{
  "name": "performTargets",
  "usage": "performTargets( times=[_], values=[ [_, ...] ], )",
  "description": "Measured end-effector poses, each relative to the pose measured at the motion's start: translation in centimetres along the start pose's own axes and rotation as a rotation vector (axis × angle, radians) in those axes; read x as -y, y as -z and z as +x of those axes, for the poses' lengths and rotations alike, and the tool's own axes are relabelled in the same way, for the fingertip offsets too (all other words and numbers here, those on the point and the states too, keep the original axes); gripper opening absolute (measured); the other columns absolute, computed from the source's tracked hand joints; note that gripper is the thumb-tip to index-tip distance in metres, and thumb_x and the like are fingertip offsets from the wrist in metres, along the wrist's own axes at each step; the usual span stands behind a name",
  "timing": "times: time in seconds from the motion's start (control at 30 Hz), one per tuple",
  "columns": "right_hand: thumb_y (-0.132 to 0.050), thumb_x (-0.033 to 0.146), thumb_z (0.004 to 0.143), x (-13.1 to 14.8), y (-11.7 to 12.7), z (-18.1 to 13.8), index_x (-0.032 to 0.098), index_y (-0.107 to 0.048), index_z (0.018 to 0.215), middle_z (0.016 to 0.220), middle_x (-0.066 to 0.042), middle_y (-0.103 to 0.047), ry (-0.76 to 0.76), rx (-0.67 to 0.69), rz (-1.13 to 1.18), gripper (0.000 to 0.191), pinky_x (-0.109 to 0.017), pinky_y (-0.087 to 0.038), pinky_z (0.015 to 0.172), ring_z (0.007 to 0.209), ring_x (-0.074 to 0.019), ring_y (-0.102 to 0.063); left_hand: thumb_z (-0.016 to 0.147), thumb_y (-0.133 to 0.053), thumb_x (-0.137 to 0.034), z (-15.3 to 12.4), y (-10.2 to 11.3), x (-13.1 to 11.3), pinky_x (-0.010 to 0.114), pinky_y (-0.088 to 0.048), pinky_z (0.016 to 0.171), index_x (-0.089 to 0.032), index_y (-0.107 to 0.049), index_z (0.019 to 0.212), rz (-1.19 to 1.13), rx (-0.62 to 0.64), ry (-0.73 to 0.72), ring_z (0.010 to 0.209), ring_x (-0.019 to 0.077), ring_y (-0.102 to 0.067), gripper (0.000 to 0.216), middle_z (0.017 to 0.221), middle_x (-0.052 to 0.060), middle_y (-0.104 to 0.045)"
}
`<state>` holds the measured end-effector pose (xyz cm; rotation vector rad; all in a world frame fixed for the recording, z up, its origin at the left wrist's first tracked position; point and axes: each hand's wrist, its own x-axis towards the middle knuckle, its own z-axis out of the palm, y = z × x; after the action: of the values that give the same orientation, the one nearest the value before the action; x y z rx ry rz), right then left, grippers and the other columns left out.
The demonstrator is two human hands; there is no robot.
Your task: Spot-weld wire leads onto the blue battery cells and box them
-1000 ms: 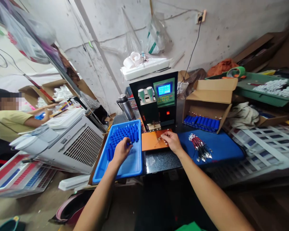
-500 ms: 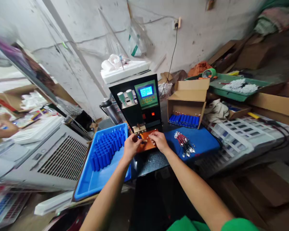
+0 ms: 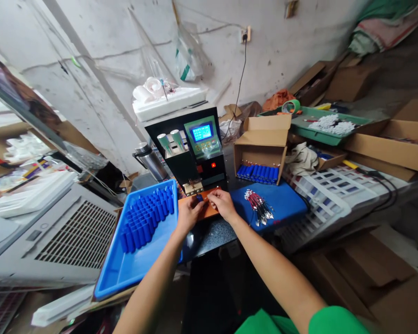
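The left hand (image 3: 188, 215) grasps a blue cylinder (image 3: 199, 198) over the orange board (image 3: 208, 211); the right hand (image 3: 223, 204) is pinched closed beside it. If the left grip slackens, the cylinder might turn crooked before the machine (image 3: 191, 153). The left hand partly hides it; what the right pinches, I cannot tell.

1. A blue cylindrical battery cell (image 3: 199, 198) is held in the left hand (image 3: 188, 213) at the orange plate (image 3: 207, 213); partly covered, its tilt is unclear.
2. A thin wire lead (image 3: 205, 199), mostly hidden, is pinched in the right hand (image 3: 223, 204).
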<state>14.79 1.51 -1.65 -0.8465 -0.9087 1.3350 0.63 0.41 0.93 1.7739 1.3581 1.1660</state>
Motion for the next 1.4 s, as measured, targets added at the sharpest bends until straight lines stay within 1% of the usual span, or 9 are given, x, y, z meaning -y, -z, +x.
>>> performTargets(
  times=[0.2, 0.27, 0.47, 0.57, 0.67, 0.87, 1.03, 1.23, 1.4],
  values=[
    [-0.067, 0.037, 0.067, 0.5, -0.7, 0.2, 0.017, -0.059, 0.068, 0.054, 0.004, -0.052, 0.005, -0.022, -0.019, 0.021, -0.02, -0.033, 0.044, 0.048, -0.0093, -0.047, 0.081, -0.061, -0.037, -0.6, -0.3, 1.4, 0.025, -0.045, 0.062, -0.014, -0.066, 0.095, -0.003, -0.005, 0.025, 0.065, 0.0142, -0.058, 0.027, 0.075, 0.001, -0.066],
    [-0.067, 0.038, 0.068, 0.5, -1.0, 0.4, 0.018, -0.06, 0.069, 0.055, 0.004, -0.053, 0.019, -0.015, -0.056, 0.021, -0.02, -0.034, 0.044, 0.049, -0.0101, -0.048, 0.082, -0.06, -0.037, -0.7, -0.4, 1.5, 0.025, -0.046, 0.062, -0.014, -0.065, 0.098, -0.009, -0.003, 0.027, 0.066, 0.0147, -0.059, 0.029, 0.076, 0.002, -0.067],
    [-0.061, 0.036, 0.072, -0.2, -1.4, 1.3, 0.018, -0.063, 0.07, 0.062, 0.0, -0.062, 0.097, -0.01, -0.267, 0.018, -0.022, -0.04, 0.049, 0.056, -0.0147, -0.057, 0.083, -0.059, -0.034, -0.8, -0.6, 1.6, 0.026, -0.05, 0.069, -0.014, -0.065, 0.1, -0.073, -0.008, 0.007, 0.073, 0.0159, -0.064, 0.027, 0.084, 0.004, -0.07],
    [-0.06, 0.036, 0.074, -0.7, -1.4, 1.6, 0.018, -0.065, 0.071, 0.067, -0.002, -0.066, 0.118, -0.015, -0.367, 0.019, -0.023, -0.044, 0.052, 0.063, -0.0173, -0.061, 0.083, -0.059, -0.033, -0.8, -0.7, 1.6, 0.026, -0.049, 0.069, -0.015, -0.065, 0.1, -0.071, -0.023, 0.005, 0.072, 0.0157, -0.063, 0.026, 0.084, 0.003, -0.07],
    [-0.06, 0.035, 0.076, -1.0, -1.4, 1.9, 0.018, -0.066, 0.073, 0.071, -0.003, -0.068, 0.138, -0.003, -0.418, 0.018, -0.023, -0.046, 0.054, 0.067, -0.0185, -0.064, 0.082, -0.059, -0.031, -0.8, -0.7, 1.4, 0.026, -0.049, 0.068, -0.014, -0.065, 0.097, -0.077, -0.03, -0.006, 0.071, 0.0155, -0.063, 0.023, 0.081, 0.003, -0.069],
    [-0.061, 0.035, 0.078, -0.8, -1.7, 1.9, 0.018, -0.067, 0.075, 0.074, -0.003, -0.07, 0.147, 0.008, -0.482, 0.018, -0.024, -0.048, 0.057, 0.069, -0.019, -0.064, 0.082, -0.058, -0.03, -0.9, -0.6, 1.3, 0.024, -0.046, 0.061, -0.015, -0.064, 0.093, -0.085, -0.037, 0.008, 0.065, 0.0142, -0.06, 0.02, 0.074, 0.001, -0.066],
    [-0.062, 0.035, 0.079, -0.6, -1.8, 1.7, 0.019, -0.068, 0.078, 0.073, -0.002, -0.069, 0.133, 0.001, -0.502, 0.018, -0.024, -0.048, 0.058, 0.069, -0.0186, -0.063, 0.082, -0.058, -0.031, -0.8, -0.6, 1.4, 0.025, -0.047, 0.066, -0.014, -0.064, 0.095, -0.074, -0.036, 0.0, 0.071, 0.0149, -0.06, 0.022, 0.08, 0.002, -0.068],
    [-0.061, 0.032, 0.077, -0.5, -1.9, 1.8, 0.019, -0.068, 0.075, 0.073, -0.002, -0.069, 0.148, 0.012, -0.467, 0.015, -0.024, -0.045, 0.056, 0.068, -0.0183, -0.062, 0.081, -0.057, -0.032, -0.9, -0.6, 1.0, 0.027, -0.05, 0.069, -0.014, -0.064, 0.096, -0.068, -0.04, 0.017, 0.077, 0.0172, -0.063, 0.024, 0.082, 0.004, -0.069],
    [-0.062, 0.034, 0.077, -0.5, -1.9, 1.8, 0.019, -0.067, 0.073, 0.069, -0.002, -0.067, 0.155, 0.013, -0.461, 0.017, -0.023, -0.043, 0.055, 0.067, -0.0178, -0.06, 0.081, -0.059, -0.031, -0.8, -0.6, 1.1, 0.029, -0.052, 0.07, -0.014, -0.065, 0.097, -0.098, -0.041, 0.026, 0.075, 0.0179, -0.064, 0.024, 0.081, 0.004, -0.07]
  ],
)
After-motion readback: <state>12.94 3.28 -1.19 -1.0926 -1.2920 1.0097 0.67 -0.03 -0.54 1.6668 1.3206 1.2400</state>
